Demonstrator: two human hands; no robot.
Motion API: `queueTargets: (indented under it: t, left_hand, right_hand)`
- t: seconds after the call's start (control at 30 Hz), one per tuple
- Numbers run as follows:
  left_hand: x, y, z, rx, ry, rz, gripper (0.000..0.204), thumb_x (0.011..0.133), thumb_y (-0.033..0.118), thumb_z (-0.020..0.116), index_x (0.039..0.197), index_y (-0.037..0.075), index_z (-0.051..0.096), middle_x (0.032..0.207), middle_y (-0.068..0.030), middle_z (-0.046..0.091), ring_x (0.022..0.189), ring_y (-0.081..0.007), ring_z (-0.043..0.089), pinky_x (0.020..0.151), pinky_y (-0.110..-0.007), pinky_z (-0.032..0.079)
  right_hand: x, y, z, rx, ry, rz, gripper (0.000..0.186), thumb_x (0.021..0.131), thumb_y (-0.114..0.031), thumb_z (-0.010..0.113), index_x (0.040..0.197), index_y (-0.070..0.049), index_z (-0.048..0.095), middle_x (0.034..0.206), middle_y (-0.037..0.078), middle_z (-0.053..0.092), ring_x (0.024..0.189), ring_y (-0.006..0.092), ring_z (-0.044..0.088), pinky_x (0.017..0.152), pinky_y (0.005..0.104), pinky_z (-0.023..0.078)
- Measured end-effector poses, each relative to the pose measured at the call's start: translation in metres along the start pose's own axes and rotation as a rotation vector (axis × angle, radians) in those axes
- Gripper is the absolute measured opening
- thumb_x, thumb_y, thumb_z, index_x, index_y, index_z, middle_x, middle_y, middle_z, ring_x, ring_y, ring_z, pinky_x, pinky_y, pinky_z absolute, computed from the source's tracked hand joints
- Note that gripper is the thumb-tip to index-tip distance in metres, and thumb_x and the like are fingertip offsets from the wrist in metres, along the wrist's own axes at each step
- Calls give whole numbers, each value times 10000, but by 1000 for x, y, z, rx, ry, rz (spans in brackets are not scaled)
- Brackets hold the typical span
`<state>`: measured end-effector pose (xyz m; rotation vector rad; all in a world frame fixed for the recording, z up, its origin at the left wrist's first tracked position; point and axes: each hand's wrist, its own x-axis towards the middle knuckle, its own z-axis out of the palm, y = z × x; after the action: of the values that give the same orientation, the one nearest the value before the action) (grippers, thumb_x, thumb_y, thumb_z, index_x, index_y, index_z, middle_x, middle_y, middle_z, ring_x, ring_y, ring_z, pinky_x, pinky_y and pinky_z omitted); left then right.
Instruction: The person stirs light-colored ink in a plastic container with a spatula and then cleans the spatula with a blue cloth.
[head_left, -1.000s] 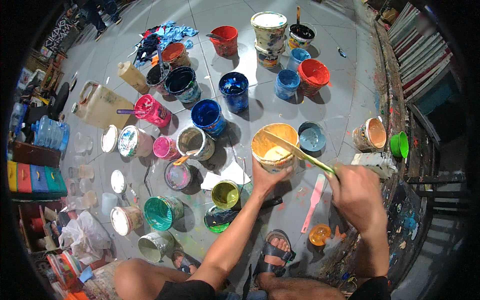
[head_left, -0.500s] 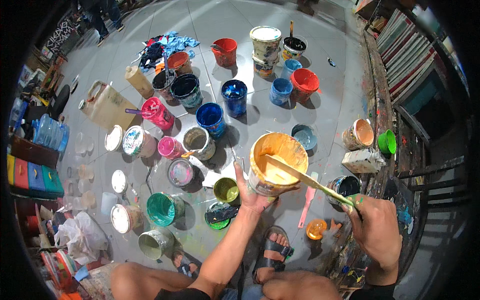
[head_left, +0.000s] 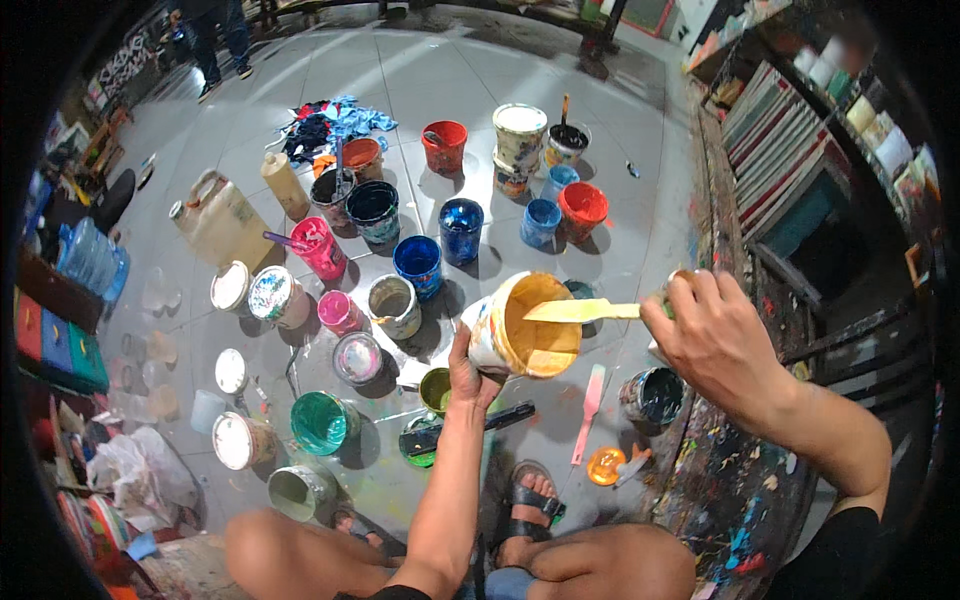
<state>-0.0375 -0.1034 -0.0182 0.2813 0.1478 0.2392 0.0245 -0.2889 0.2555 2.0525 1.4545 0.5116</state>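
Note:
My left hand (head_left: 470,372) grips a paint bucket (head_left: 485,333) from beneath and its left side. The bucket is tilted, its opening toward the right, showing yellow-orange paint inside. My right hand (head_left: 710,325) is closed on a pale yellow spatula (head_left: 590,310), whose blade reaches into the bucket. An olive cup (head_left: 434,388) sits just behind my left wrist. Below the bucket, a black bar-shaped object (head_left: 480,421) lies across a green container. A pink spatula (head_left: 590,410) lies on the floor to the right, near a dark paint bucket (head_left: 648,398).
Several paint tubs (head_left: 460,235) in many colours stand on the tiled floor (head_left: 500,70), with a jerrycan (head_left: 225,225) and blue rags (head_left: 355,122) behind. A paint-stained wooden edge (head_left: 710,480) runs along the right, near stacked frames (head_left: 760,150). Another person's legs (head_left: 220,50) stand top left.
My left hand has moved the bucket left and tipped it rightward. My right hand has risen, turning the spatula nearly horizontal. The view has shifted, showing more of the far floor.

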Motion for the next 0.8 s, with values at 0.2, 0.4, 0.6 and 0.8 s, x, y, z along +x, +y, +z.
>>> queueTargets:
  t: [0.2,0.4,0.6,0.8]
  left_hand:
    - [-5,11,-19,-85,-41,81,661,898,490,514,1368,42,388,1341,-126,493,1226,-274,489,1045,-430,386]
    - [-21,32,-34,47,-156,184,725,884,331,556,1459,38,225,1390,-182,421,1270,-306,444,1078,-429,341]
    - [-25,39,-21,-17,-128,229,807,804,303,651,1443,26,244,1330,-191,468,1211,-328,490,1043,-453,387]
    - [-26,21,-16,-159,-59,221,653,865,400,533,1396,63,358,1342,-171,475,1226,-325,481,1034,-456,400]
  right_hand:
    - [38,-12,-15,-179,12,-68,92,763,-140,549,717,-74,506,637,30,472,574,178,521,519,307,381]
    - [37,-47,10,217,-396,158,88,794,-102,545,806,-29,593,670,143,639,605,243,666,528,378,515]
    - [13,-60,29,637,-719,22,439,957,-299,414,755,24,632,673,231,625,623,392,620,576,469,505]
    - [17,-78,4,1449,-1153,353,575,995,-435,350,785,37,601,624,202,557,519,296,530,550,442,466]
